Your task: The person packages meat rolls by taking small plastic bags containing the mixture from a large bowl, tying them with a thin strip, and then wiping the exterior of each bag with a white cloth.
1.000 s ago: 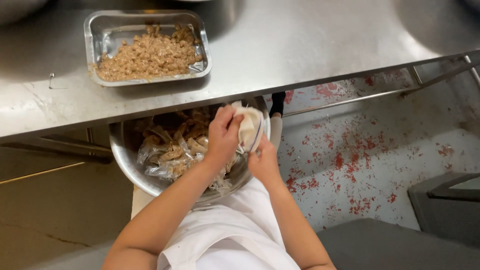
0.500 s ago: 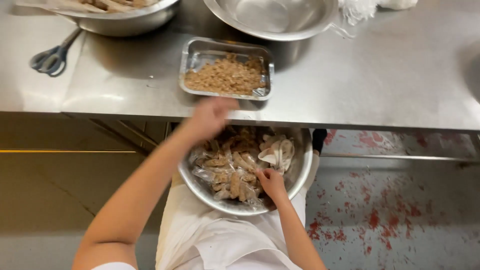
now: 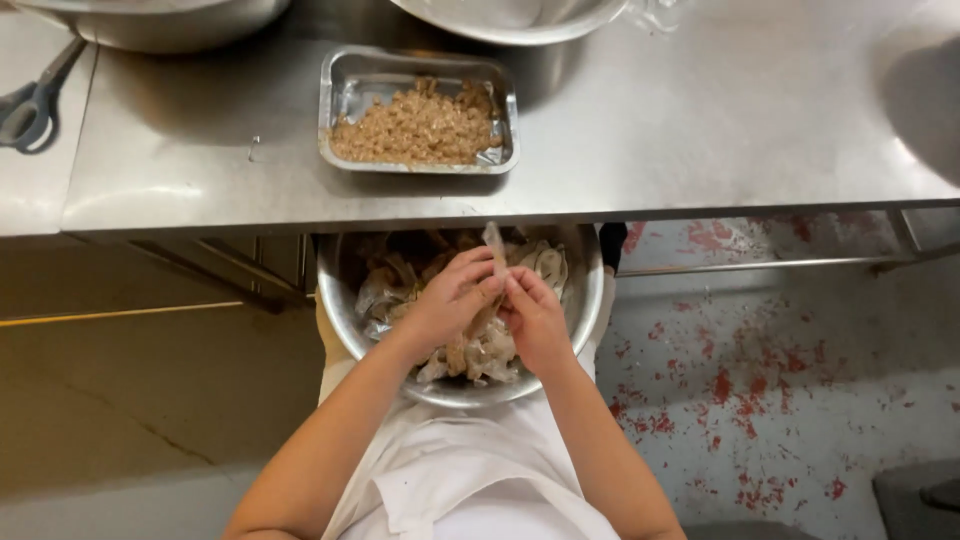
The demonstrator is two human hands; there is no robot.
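Hands meet over the metal bowl in your lap: your left hand and right hand both pinch one small clear packet, which stands upright between your fingertips just under the bench's front edge. Below them the bowl is heaped with more packets of brown pieces and some crumpled wrappers. Up on the bench, a foil tray of brown filling sits near the front edge, with scissors at the left end.
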